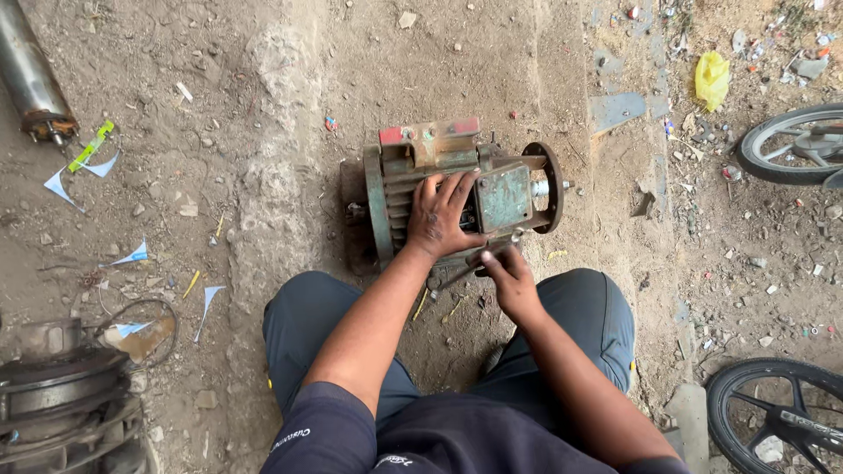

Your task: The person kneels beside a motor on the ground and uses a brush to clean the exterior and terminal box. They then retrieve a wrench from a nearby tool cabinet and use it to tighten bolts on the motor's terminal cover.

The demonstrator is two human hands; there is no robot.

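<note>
An old green electric motor (pixel 399 180) with ribbed casing, a square terminal box and a round end flange lies on the dirt ground in front of my knees. My left hand (pixel 442 215) rests flat on top of its casing, fingers spread over the ribs. My right hand (pixel 507 274) is at the motor's near side, fingers closed around a thin dark tool (pixel 457 276) whose tip reaches under the casing. What kind of tool it is cannot be made out.
A grey metal cylinder (pixel 31 75) lies at the top left, another machine part (pixel 61 404) at the bottom left. Two wheels with tyres (pixel 773 145) (pixel 755 395) stand on the right. Paper scraps, stones and a yellow bag (pixel 711 77) litter the ground.
</note>
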